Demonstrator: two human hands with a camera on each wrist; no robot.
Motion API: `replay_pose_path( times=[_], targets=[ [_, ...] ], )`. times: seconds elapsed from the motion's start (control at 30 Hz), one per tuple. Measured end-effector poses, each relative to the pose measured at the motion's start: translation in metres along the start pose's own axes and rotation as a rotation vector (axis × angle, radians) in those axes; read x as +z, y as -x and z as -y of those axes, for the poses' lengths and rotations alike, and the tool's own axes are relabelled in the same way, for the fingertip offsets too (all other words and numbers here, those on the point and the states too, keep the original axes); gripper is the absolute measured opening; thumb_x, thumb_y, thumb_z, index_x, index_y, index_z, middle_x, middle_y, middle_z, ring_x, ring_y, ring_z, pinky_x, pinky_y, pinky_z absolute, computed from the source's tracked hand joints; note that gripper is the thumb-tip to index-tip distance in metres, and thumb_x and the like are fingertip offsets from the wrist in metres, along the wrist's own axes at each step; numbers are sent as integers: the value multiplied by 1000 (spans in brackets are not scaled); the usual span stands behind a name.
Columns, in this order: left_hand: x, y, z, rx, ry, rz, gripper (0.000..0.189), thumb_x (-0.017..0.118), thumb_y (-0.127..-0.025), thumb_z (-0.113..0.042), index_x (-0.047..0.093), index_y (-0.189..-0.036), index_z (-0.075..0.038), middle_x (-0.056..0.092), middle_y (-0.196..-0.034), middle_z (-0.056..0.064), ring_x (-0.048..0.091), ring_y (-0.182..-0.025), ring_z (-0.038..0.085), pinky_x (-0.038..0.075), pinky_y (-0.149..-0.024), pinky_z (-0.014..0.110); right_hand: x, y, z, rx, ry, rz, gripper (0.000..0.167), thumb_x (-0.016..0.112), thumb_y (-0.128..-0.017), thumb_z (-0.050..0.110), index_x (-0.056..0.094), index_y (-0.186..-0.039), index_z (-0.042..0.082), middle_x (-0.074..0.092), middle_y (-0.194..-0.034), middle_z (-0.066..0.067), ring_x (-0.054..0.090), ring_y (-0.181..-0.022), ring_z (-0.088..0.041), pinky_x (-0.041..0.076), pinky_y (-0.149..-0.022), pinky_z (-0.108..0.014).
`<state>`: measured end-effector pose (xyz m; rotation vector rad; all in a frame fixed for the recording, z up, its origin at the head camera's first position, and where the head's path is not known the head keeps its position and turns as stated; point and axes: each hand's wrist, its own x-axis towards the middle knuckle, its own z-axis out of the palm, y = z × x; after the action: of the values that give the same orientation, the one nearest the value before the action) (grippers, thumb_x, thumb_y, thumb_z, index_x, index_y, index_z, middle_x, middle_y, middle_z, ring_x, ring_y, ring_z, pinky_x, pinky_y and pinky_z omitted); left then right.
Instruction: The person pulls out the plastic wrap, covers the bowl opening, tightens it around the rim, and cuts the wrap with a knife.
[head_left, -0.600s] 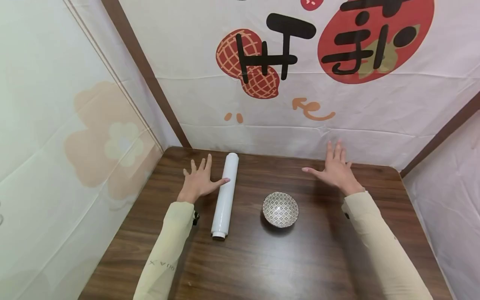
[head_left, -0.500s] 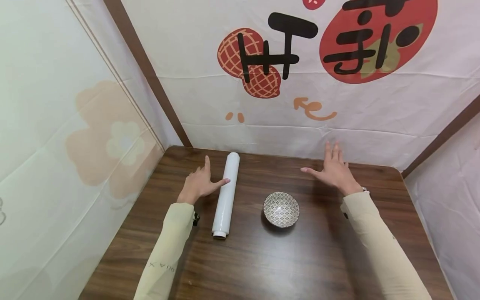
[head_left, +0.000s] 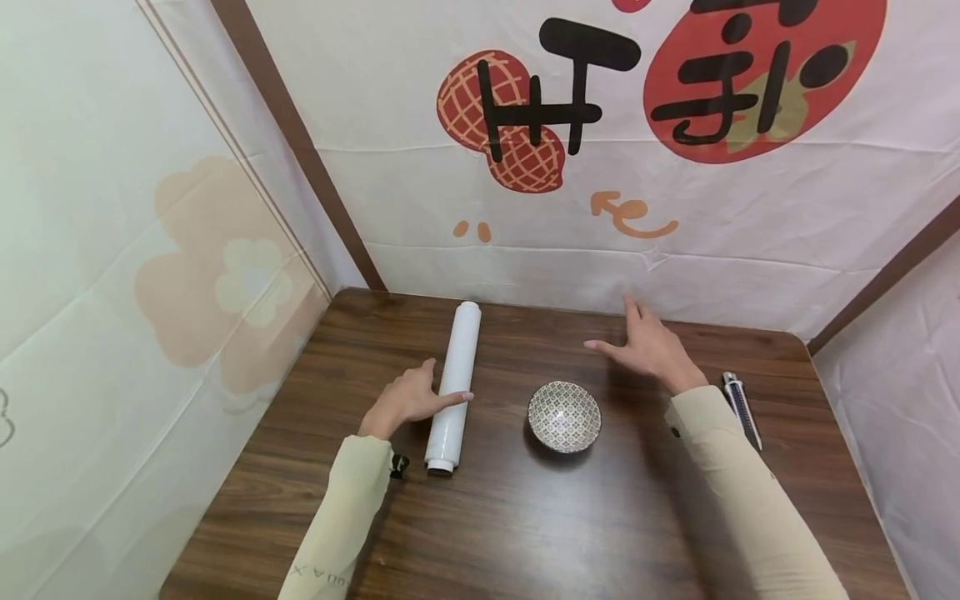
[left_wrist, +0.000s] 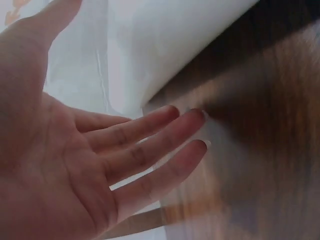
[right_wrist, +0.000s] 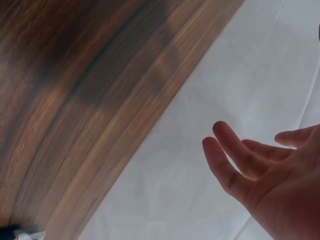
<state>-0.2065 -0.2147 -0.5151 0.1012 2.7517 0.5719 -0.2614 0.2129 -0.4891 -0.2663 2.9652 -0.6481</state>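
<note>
A white roll of plastic wrap (head_left: 459, 354) lies lengthwise on the wooden table, left of the middle. My left hand (head_left: 408, 400) is beside it, thumb crossing over the roll in the head view and the fingers on its left side. In the left wrist view those fingers (left_wrist: 150, 155) are spread and loosely straight below the roll (left_wrist: 170, 40), with nothing in them. To the right of the roll stands a small patterned bowl (head_left: 564, 417). My right hand (head_left: 651, 348) hovers over the back of the table, beyond the bowl, thumb apart and fingers relaxed, holding nothing.
A utility knife (head_left: 741, 408) lies to the right, beside the right sleeve (head_left: 720, 442). White printed cloth (head_left: 510, 271) hangs behind the table's back edge, and more cloth (head_left: 135, 400) closes off the left side.
My left hand has come nearer along the roll, its fingers lowering on the far side. My right hand has shifted left and its sleeve has uncovered the utility knife.
</note>
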Motion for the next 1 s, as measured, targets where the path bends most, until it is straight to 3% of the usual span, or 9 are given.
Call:
replay_pose_path(
  times=[0.27,0.5,0.7,0.83,1.0],
  targets=[
    [13,3,-8,75,78,48,117,91,-73,-60,36,-156,1,68,-128,16,69,-111,28,58,-93,49,4,1,13,-51,-13,76,121,56,-88,85,19,-166,1,38,-165,-29,48,-144,-51,44,-111,-69],
    [14,-3,-17,119,120,69,105,95,-75,-46,40,-153,-1,69,-122,12,68,-108,24,57,-94,47,7,4,16,-72,-26,115,109,60,-92,77,29,-164,1,51,-157,-26,55,-139,-48,48,-108,-67],
    [17,-11,-26,229,131,105,95,97,-74,-36,46,-148,-5,68,-119,9,67,-107,23,56,-95,45,11,7,14,-87,-41,138,95,61,-95,72,44,-156,1,64,-143,-26,64,-129,-45,52,-104,-64],
    [17,-18,-38,276,66,118,110,97,-74,-34,36,-158,1,64,-139,18,66,-118,28,54,-106,46,11,8,11,-94,-41,132,89,61,-95,72,53,-148,3,69,-135,-25,68,-121,-43,55,-99,-62],
    [17,-30,-55,293,-24,142,120,96,-76,-31,23,-164,4,44,-162,25,55,-141,35,45,-119,48,9,11,4,-104,-57,146,84,62,-96,68,56,-146,1,71,-131,-24,69,-119,-41,55,-99,-59]
  ],
)
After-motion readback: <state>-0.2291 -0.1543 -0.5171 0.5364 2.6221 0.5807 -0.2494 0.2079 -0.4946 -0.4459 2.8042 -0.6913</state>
